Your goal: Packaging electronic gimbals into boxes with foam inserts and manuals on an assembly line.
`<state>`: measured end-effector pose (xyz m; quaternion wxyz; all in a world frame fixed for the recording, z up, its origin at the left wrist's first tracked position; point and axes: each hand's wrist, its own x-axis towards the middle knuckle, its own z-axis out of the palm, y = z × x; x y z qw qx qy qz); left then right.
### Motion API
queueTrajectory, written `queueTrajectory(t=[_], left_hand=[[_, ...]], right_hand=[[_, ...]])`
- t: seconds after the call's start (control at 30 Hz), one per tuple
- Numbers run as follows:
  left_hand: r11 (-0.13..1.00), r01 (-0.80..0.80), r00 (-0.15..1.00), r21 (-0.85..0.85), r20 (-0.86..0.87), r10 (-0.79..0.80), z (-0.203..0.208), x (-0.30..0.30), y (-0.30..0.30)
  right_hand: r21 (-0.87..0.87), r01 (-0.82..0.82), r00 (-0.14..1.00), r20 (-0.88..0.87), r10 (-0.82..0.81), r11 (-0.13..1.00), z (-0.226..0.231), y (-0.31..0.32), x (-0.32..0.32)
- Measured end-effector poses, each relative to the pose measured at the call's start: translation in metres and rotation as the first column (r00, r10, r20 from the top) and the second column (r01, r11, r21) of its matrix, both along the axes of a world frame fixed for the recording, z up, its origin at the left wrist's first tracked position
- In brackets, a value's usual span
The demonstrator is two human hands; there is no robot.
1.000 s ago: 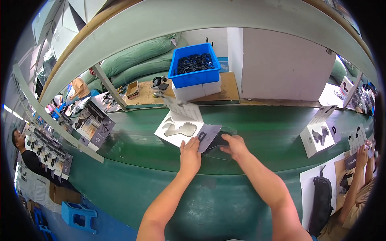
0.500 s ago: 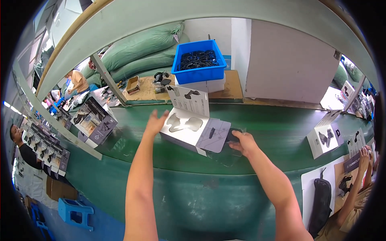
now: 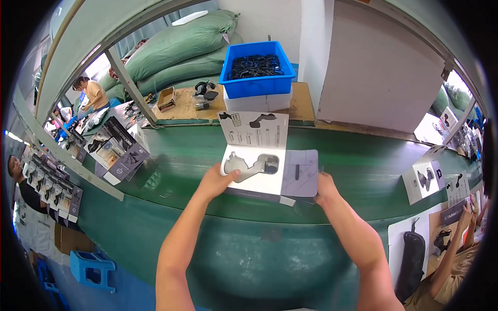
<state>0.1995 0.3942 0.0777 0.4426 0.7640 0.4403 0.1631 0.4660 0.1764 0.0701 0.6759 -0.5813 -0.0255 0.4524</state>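
Observation:
A white and grey display box [image 3: 254, 155] lies on the green belt, its printed lid [image 3: 254, 129] raised and a grey end flap [image 3: 301, 173] sticking out to the right. Its white panel has shaped cut-outs; a dark rounded rectangular piece [image 3: 271, 164] shows through the right one. My left hand [image 3: 215, 181] grips the box's left end, thumb over the panel. At the flap's right edge, my right hand [image 3: 326, 189] is closed with fingers curled behind the flap. Whatever it holds there is hidden.
A blue bin [image 3: 258, 85] of black parts stands behind the belt. Packed boxes sit left [image 3: 116, 150] and right [image 3: 423, 179] on the belt. Blue stool [image 3: 93, 269] at lower left. A co-worker's hands [image 3: 469, 210] hold a box at far right; other people are at left.
My left hand has come in from beside the box to grip its left end. My right hand moved slightly right; the black piece it held no longer shows there. The box turned more square to me.

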Motion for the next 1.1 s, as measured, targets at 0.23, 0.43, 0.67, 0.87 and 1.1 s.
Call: queueTrajectory(t=[0.23,0.43,0.67,0.87,1.1], left_hand=[[0.993,0.115,0.993,-0.002,-0.015,-0.115,-0.003,0.017,-0.058],[0.999,0.04,0.999,0.021,0.037,-0.04,-0.005,0.019,-0.08],[0.995,-0.009,0.996,-0.095,0.088,0.018,-0.008,0.024,-0.084],[0.992,-0.048,0.997,0.119,-0.056,0.055,-0.009,0.038,-0.11],[0.995,0.07,0.975,-0.072,0.217,-0.053,0.015,-0.007,-0.122]], right_hand=[[0.531,-0.081,0.909,-0.307,0.28,0.843,0.006,-0.01,-0.021],[0.485,-0.149,0.932,-0.222,0.286,0.862,-0.047,-0.024,0.023],[0.49,0.027,0.939,-0.311,0.146,0.871,-0.096,-0.069,0.074],[0.002,0.059,0.962,0.268,-0.057,0.998,0.009,-0.107,0.058],[-0.098,0.037,0.826,0.564,0.025,0.994,0.034,-0.132,0.097]])
